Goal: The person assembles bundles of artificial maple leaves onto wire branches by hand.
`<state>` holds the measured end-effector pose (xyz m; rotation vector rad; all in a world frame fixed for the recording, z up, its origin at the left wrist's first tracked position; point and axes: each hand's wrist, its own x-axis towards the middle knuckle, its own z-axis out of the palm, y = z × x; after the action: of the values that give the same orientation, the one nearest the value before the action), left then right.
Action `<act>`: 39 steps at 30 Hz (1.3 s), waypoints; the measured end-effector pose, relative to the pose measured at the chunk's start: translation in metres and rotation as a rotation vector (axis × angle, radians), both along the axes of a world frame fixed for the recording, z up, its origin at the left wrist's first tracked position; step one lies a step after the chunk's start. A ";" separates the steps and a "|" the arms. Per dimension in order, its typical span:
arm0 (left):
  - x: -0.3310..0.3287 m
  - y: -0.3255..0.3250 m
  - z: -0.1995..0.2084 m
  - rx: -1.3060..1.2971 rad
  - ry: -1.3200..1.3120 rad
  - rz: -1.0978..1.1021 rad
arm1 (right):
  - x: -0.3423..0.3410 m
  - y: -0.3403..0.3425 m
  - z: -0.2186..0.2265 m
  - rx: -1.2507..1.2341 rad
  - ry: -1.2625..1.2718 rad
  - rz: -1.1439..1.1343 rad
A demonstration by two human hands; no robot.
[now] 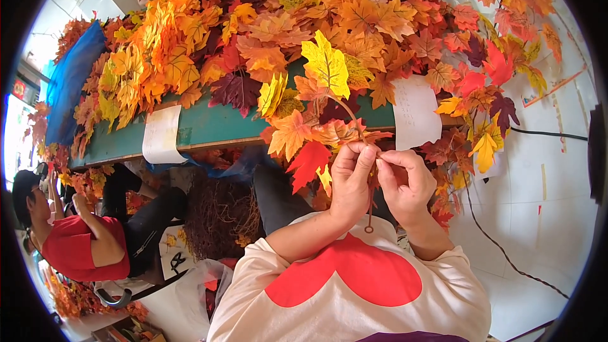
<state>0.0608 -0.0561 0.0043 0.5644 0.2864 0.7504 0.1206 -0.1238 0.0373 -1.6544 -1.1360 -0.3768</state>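
Note:
My left hand [350,180] and my right hand [404,180] meet in front of my chest, both pinched on a thin brown stem of an artificial maple-leaf branch [316,123]. The branch rises up and left from my fingers, carrying orange, red and yellow leaves, with one large yellow leaf [326,63] at its top. A short end of the stem with a small loop [368,228] hangs down between my wrists.
A green-edged table [209,125] carries a big heap of artificial autumn leaves [266,19], with white paper sheets [415,111] taped to its edge. A seated person in red [82,247] works at the lower left. A black cable [500,253] crosses the white floor on the right.

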 end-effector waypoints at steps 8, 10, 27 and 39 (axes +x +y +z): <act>0.001 0.003 -0.017 0.199 -0.079 -0.011 | 0.001 -0.005 0.008 -0.077 -0.011 -0.019; -0.003 0.005 -0.011 0.252 -0.028 -0.012 | 0.005 -0.004 0.008 -0.049 0.157 0.037; -0.003 0.015 -0.015 0.494 0.143 -0.038 | 0.026 0.003 0.027 -0.250 0.392 0.153; -0.010 0.039 -0.009 -0.016 0.047 -0.381 | 0.096 0.045 0.014 -0.435 1.207 0.719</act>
<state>0.0510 -0.0170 -0.0048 0.6000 0.2194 0.3672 0.2161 -0.0788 0.0512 -1.2876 -0.7575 1.2458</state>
